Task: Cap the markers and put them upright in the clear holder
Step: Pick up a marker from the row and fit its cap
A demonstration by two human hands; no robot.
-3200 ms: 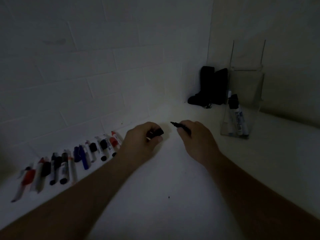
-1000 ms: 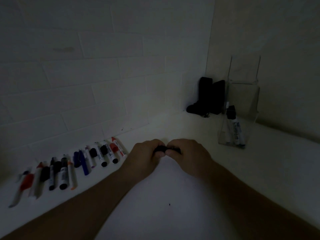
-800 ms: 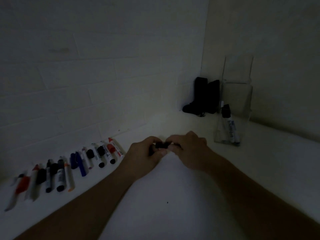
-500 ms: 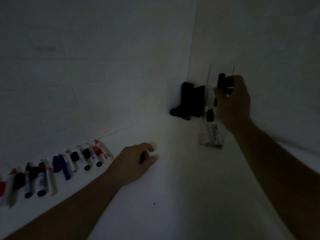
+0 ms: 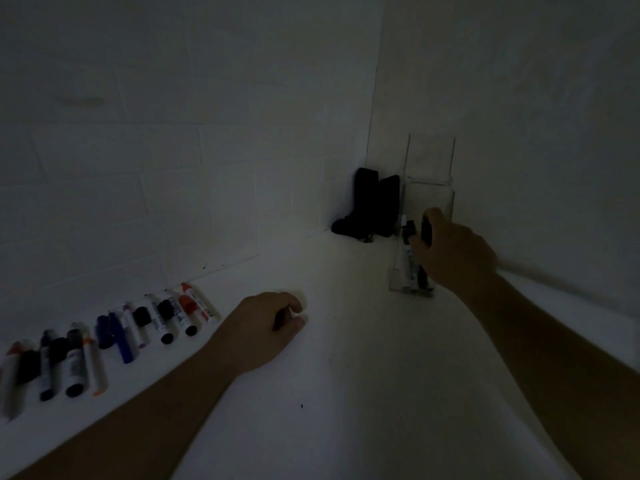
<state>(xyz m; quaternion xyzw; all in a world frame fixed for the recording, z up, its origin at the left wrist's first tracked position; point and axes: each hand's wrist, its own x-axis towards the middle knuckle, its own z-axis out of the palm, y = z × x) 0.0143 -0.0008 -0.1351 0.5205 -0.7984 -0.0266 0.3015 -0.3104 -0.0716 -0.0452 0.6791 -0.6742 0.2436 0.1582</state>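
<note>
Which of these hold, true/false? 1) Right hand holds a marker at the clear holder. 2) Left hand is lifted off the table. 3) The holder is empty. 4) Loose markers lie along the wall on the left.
1) True: the right hand grips a black marker at the clear holder.
2) False: the left hand rests on the table.
3) False: another marker already stands inside.
4) True: the loose markers lie there.

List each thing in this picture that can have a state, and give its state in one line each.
Right hand: grips the black marker at the holder.
Black marker: capped, upright, lowered into the holder.
Clear holder: upright, another capped marker inside.
Left hand: rests on the table, fingers loosely curled.
Row of markers: lying flat by the wall.
</note>
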